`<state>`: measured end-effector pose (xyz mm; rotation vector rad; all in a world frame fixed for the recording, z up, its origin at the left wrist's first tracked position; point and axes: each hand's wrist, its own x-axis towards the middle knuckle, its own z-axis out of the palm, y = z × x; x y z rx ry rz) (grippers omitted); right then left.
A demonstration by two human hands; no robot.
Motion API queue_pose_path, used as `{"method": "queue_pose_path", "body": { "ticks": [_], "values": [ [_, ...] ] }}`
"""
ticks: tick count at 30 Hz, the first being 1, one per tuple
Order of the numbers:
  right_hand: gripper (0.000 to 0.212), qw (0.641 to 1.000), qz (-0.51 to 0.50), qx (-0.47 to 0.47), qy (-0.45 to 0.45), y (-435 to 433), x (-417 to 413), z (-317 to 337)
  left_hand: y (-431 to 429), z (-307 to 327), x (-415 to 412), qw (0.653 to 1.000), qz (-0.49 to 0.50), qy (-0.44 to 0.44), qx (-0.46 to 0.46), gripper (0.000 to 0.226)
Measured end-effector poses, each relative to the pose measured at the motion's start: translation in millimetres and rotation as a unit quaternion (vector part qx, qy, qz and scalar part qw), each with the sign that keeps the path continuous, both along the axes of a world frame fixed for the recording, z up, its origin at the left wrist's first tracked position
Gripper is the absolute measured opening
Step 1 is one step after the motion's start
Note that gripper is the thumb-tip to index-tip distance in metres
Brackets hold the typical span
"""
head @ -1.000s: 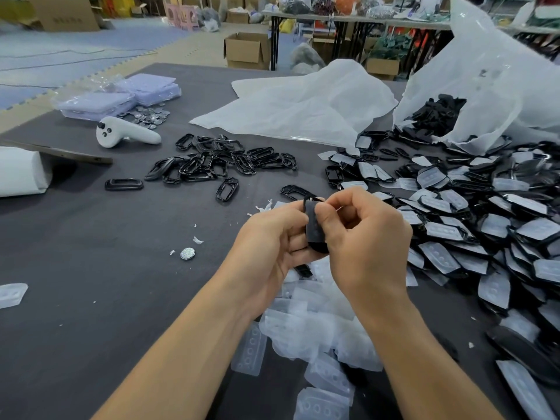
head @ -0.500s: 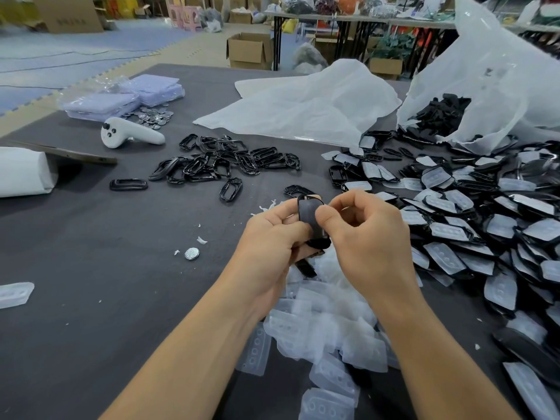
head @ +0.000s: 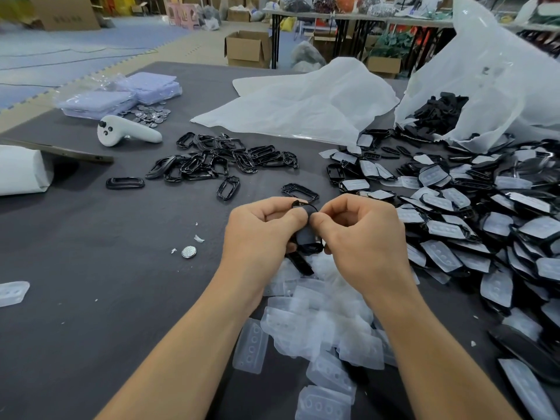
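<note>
Held piece: black plastic shell, raised off the surface and standing roughly on end between the two hands.
Left hand: fingers curled round the shell's left side, thumb pressed near its top edge; gripping.
Right hand: fingers curled, thumb tip against the shell's upper right; pinching it. Thumbs nearly meet.
Below hands: heap of clear plastic inserts, just under the wrists; one black strip lies on its far edge.
Right of hands: large spread of black shells with clear inserts, running back to an open plastic bag.
Beyond hands: cluster of empty black frames; one lone frame just past the fingertips.
Left of hands: one button cell, with white scraps near it.
Far left: white handheld controller.
</note>
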<state>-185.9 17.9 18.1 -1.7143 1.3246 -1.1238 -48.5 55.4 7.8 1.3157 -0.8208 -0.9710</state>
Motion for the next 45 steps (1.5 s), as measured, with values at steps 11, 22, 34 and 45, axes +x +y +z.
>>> {"method": "queue_pose_path", "body": {
  "ticks": [11,22,34,45],
  "values": [
    [0.012,0.999,0.036,0.029,-0.002,-1.2,1.7,-0.2,-0.6,5.2,-2.2,0.999,0.043,0.032,-0.009,0.02],
    [0.011,0.999,0.034,0.021,0.003,-3.3,-3.1,-0.6,-1.3,5.5,3.9,1.0,-0.011,-0.025,0.003,0.022],
    [0.029,0.992,0.068,0.072,-0.083,-1.2,-1.6,3.3,-1.8,0.4,5.6,0.999,-0.02,-0.045,-0.019,0.026],
    [0.054,0.967,0.043,0.125,-0.217,0.5,3.6,7.5,-3.7,-3.2,7.7,0.992,-0.029,-0.127,0.003,0.016]
  ]
}}
